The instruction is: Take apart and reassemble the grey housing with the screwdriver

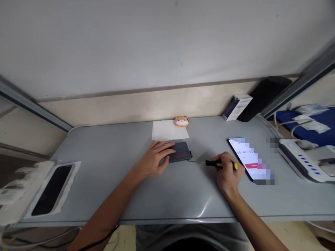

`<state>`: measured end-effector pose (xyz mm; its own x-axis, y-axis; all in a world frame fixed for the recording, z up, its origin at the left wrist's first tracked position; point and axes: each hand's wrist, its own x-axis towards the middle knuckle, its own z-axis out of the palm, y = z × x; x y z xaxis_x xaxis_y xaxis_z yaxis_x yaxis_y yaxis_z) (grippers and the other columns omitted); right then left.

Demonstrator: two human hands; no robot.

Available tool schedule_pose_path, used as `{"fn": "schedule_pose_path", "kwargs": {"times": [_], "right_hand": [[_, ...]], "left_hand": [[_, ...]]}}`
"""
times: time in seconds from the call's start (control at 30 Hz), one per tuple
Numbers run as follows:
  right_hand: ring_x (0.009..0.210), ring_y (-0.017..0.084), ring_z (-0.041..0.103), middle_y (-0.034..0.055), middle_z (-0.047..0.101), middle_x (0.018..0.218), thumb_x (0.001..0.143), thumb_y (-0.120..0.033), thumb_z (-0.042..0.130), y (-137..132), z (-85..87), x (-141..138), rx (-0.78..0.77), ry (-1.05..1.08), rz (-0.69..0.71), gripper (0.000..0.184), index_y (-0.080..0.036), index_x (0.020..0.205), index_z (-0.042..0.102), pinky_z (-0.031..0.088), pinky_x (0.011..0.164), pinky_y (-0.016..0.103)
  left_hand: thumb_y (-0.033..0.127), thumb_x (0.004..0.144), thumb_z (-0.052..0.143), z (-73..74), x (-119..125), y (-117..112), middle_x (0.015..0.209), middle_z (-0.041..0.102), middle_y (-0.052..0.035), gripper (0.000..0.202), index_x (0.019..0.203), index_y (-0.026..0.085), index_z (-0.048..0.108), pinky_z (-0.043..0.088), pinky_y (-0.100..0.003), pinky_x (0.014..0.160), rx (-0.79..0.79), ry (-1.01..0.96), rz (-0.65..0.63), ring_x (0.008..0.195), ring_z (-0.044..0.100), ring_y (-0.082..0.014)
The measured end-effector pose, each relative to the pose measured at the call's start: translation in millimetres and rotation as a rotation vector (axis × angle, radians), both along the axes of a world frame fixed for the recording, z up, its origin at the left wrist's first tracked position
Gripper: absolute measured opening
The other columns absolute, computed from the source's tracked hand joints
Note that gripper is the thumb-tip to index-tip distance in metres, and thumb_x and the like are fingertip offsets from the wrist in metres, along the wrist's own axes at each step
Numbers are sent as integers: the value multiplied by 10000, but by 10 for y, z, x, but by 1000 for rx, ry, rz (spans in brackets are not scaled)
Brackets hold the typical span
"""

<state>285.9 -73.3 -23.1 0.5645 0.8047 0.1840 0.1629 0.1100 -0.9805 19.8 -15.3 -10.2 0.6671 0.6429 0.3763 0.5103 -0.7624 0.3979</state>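
Note:
My left hand (pixel 158 157) lies over the left part of a flat, dark grey box-like device (pixel 182 148), fingers spread across its top and thumb by its near edge. Reddish marking shows on the device's top, and a small black piece sticks out at its right end. In my right hand (pixel 229 172) is a screwdriver (pixel 213 162) with a black and yellow handle, held nearly level. Its thin shaft points left, and the tip is close to the device's near right corner; whether they touch I cannot tell.
A phone (pixel 247 158) showing a timer lies just beyond my right hand. White paper (pixel 164 130) and an orange animal-face case (pixel 181 121) are behind the device. A small box (pixel 237 106), black cylinder (pixel 264 97) and power strip (pixel 300 162) stand right; a dark phone (pixel 52 190) lies left.

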Motion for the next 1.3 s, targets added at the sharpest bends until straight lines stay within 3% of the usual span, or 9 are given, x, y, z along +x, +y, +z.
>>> {"fn": "schedule_pose_path", "kwargs": {"times": [0.13,0.37,0.57,0.83,1.13,1.3], "right_hand": [[420,114,441,-3,540,509,800,-357,524,8,29,-12,49,9,-78,329,-210,524,625,310,400,253],[461,122,472,1,550,530,841,-366,545,12,2,13,49,6,16,351,-207,545,646,345,441,262],[447,121,454,-13,505,506,828,-348,540,18,35,-1,17,13,-31,341,-208,533,636,317,431,264],[463,121,469,6,580,568,860,-380,546,-6,-48,29,38,17,22,355,-205,566,644,347,434,269],[445,125,467,2,552,516,825,-407,547,24,24,18,-32,31,77,358,-207,544,644,341,428,268],[457,123,460,3,541,530,812,-412,550,23,21,15,2,50,47,358,-213,526,631,335,426,268]], "left_hand": [[103,986,501,-17,-20,35,1400,711,-105,375,1241,247,736,536,-510,1104,20,-16,32,1300,667,-274],[83,1018,457,-22,-27,54,1406,706,-99,371,1228,240,720,545,-490,1095,50,-7,20,1303,665,-255],[91,1026,461,-26,-30,57,1379,718,-95,361,1223,245,721,547,-477,1078,59,-6,36,1289,667,-252],[79,1011,484,-59,-37,73,1358,728,-98,345,1201,238,724,559,-462,1061,108,-9,48,1267,677,-251],[95,1032,500,-51,1,55,1329,740,-99,297,1179,224,723,570,-438,1032,164,-14,35,1234,694,-238],[99,1030,510,-45,14,42,1301,751,-105,273,1155,212,725,575,-437,1026,189,-28,34,1206,708,-234]]}}
